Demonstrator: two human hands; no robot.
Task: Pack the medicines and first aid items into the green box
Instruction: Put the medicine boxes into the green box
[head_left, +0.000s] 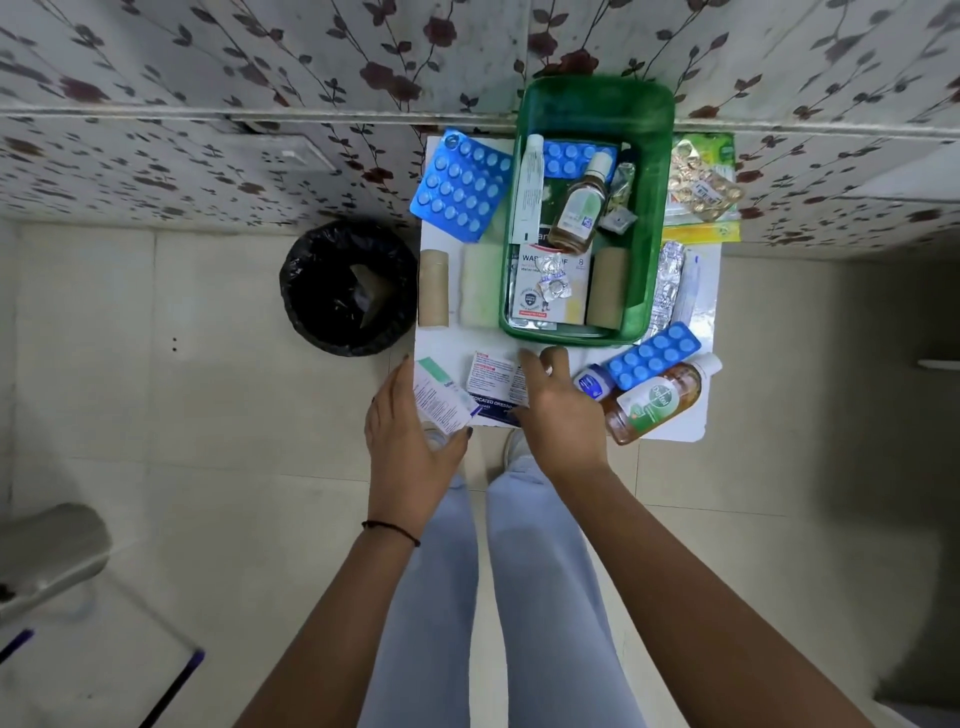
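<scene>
The green box stands on a small white table and holds a white tube, a blue pill strip, a small brown bottle, a plaster packet and a bandage roll. My left hand grips a white and green tube at the table's front left corner. My right hand hovers with fingers spread over flat dressing packets, holding nothing. On the table lie a blue pill strip, two rolls, a brown antiseptic bottle, a small blue jar and another blue strip.
A black bin with a bag liner stands on the floor left of the table. Gold pill strips and yellow-green packets lie right of the box, with silver strips below them. A flowered wall is behind. My legs are under the table's front edge.
</scene>
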